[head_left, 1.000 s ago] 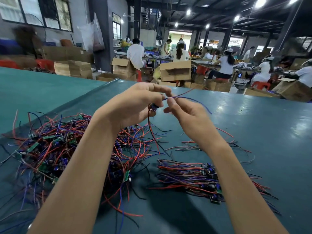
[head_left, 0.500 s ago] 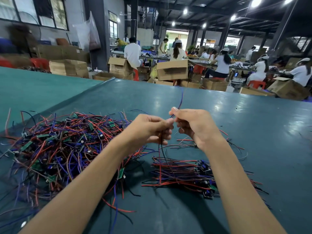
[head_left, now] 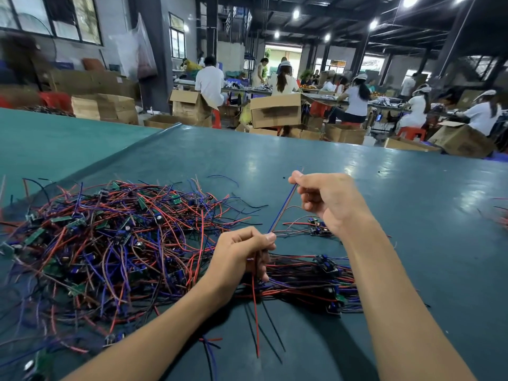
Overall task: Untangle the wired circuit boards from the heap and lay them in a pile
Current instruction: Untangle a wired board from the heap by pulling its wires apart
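Workshop; teal table [head_left: 384,188] carrying everything. Left hand [head_left: 242,257] pinching wire bundle [head_left: 283,208] low. Right hand [head_left: 330,199] pinching far end, stretching it straight, likely for neat laying. Heap [head_left: 110,243] lying left; pile [head_left: 316,279] waiting beneath hands.

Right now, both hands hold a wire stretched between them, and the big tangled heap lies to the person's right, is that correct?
Not quite: the head view shows the tangled heap on the person's left. The left hand and right hand do hold a wire stretched between them.

Wire heap [head_left: 110,243] left, open tabletop [head_left: 417,215] right
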A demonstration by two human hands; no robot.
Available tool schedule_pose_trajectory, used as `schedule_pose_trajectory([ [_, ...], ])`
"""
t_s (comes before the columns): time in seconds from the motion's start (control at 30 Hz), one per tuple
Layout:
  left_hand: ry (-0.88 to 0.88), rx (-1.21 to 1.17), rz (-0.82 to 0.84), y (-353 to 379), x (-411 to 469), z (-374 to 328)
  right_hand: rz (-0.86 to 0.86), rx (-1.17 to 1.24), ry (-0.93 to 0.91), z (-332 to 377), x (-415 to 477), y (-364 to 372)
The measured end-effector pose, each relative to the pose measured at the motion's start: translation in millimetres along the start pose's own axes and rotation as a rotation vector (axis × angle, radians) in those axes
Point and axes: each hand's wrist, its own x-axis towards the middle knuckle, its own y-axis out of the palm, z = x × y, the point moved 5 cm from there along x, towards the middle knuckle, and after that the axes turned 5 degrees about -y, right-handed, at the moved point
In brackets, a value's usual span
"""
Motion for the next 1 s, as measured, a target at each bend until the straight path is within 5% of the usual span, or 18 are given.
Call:
schedule_pose_trajectory([
  [0.47, 0.066, -0.188, 0.011, 0, 3, -8, -0.033, 0.307, -0.033, 8, -2, 1],
  [0.77, 0.148, -0.328, -0.073, -20, 6, -51, 0.571, -0.287, -0.071, 17, -35, 54],
  [1.0, 0.150, -0.382, -0.169, -41, 6, -59, 0.646, -0.305, -0.083, -3, -49, 90],
])
